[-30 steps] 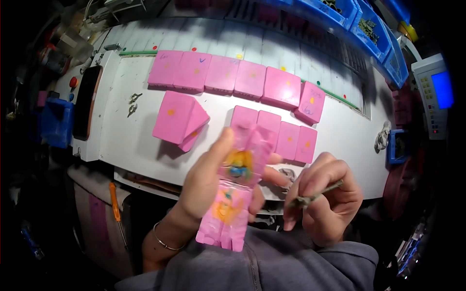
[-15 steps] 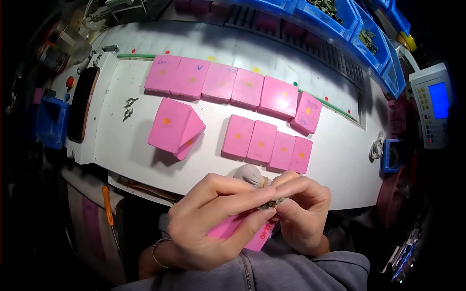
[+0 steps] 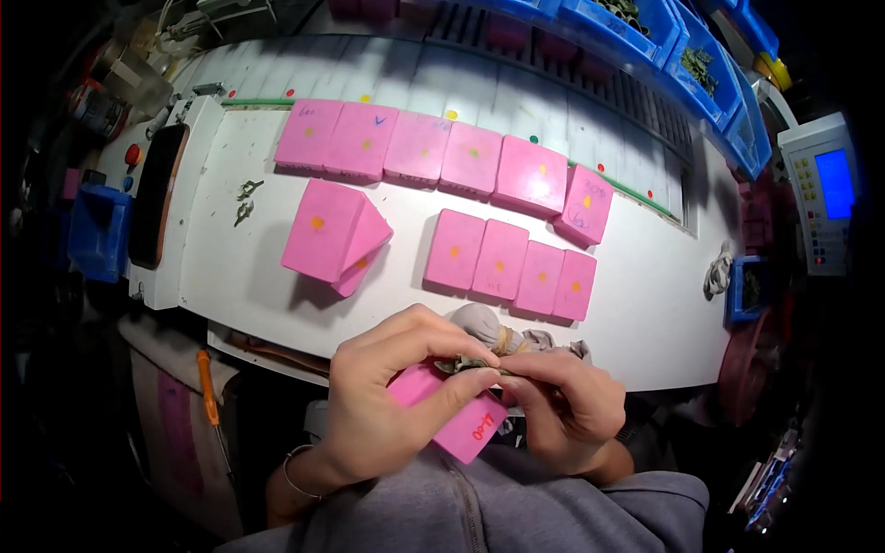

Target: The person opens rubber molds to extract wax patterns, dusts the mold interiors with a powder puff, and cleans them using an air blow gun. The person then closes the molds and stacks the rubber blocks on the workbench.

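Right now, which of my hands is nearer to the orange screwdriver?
Left. Your left hand is to the right of the orange screwdriver, apart from it; your right hand is farther off on that same side, beyond the left.

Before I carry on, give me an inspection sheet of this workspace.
Surface: white tabletop; six pink blocks in the back row, four in the front row, two stacked at left.
Job's things: greenish piece; red-marked pink block below it.
Clutter: two greenish bits at left; tied grey bundle beyond the hands.
Grippers: left hand and right hand both pinch the greenish piece.
Cables: none clear; upper left too dim to tell.
Surroundings: phone left; screwdriver lower left; lit display right; blue bins upper right.
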Tool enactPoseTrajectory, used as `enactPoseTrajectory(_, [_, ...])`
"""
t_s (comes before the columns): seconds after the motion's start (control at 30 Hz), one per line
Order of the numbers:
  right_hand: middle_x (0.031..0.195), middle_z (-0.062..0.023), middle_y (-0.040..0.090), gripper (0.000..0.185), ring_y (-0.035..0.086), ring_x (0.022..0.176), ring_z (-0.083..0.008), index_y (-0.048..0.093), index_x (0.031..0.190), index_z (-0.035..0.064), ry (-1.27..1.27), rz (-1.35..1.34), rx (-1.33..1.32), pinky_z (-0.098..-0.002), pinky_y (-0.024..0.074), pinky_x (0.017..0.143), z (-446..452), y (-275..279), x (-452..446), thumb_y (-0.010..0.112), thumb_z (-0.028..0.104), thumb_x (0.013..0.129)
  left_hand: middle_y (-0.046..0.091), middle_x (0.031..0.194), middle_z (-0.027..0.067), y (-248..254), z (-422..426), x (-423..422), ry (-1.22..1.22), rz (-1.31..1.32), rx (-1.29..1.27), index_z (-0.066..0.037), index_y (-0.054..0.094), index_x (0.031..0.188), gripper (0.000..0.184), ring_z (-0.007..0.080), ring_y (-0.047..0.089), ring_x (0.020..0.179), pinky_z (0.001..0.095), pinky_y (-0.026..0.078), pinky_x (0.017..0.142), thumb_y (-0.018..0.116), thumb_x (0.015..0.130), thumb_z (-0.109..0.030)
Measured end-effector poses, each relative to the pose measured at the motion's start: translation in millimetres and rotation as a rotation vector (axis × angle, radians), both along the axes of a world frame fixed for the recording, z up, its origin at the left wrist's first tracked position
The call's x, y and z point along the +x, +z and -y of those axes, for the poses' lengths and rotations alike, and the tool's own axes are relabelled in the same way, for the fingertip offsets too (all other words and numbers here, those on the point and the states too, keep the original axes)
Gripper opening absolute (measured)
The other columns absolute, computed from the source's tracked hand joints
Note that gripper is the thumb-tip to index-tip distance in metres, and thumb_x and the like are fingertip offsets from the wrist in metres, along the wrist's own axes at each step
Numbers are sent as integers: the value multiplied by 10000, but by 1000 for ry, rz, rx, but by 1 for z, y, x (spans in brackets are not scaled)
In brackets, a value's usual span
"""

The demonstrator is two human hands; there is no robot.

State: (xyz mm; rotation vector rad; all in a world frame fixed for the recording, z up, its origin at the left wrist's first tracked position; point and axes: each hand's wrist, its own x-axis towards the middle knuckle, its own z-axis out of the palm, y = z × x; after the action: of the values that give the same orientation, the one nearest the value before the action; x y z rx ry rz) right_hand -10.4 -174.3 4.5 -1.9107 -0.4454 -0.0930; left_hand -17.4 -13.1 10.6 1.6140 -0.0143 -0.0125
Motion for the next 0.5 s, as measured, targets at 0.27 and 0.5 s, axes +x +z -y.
enactPoseTrajectory(0.27, [570,-6,525,271,418,481,-57,593,758,0,336,-855,129,-242,332,456,19,-3,6,477,173,932,596,761,69,-5,-5,-8,-16,55,136,3,666,783,146,105,556,660,213,434,594,704,658,67])
enactPoseTrajectory(0.5, [555,-144,571,277,572,503,-333,521,668,22,493,-318,-747,-423,428,456,22,-39,-22,520,212,868,571,757,65,3,-14,-16,112,266,369,-12,666,819,269,168,563,639,261,451,539,695,573,93])
